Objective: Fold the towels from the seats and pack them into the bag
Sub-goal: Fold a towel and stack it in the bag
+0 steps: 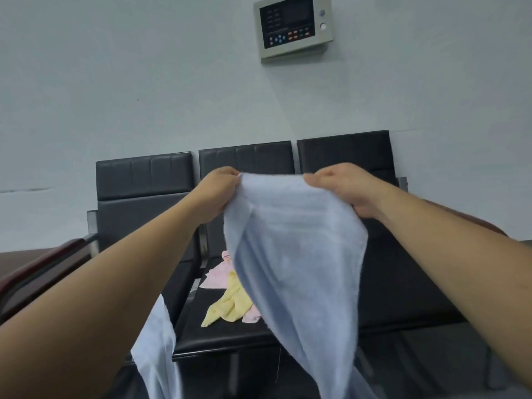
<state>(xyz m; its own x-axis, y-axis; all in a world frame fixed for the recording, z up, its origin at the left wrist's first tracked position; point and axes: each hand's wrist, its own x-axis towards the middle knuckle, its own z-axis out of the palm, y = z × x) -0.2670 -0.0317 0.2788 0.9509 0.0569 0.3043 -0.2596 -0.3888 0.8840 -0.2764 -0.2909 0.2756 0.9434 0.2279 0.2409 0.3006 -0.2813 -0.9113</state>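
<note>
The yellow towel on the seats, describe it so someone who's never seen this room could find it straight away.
Against the pale wall stands a row of three black seats; look at the cushion of the middle seat. Several small cloths lie crumpled there: the yellow towel is the only yellow one, lying between pink towels.

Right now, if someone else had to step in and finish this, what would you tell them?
Left hand and right hand each pinch a top corner of the blue towel, which hangs unfolded.
Yellow towel and pink towel lie crumpled on the middle seat.
A pale blue cloth hangs lower left; bag or towel, unclear.
No folded towel shows.
Left: fold these, pack them.
</note>
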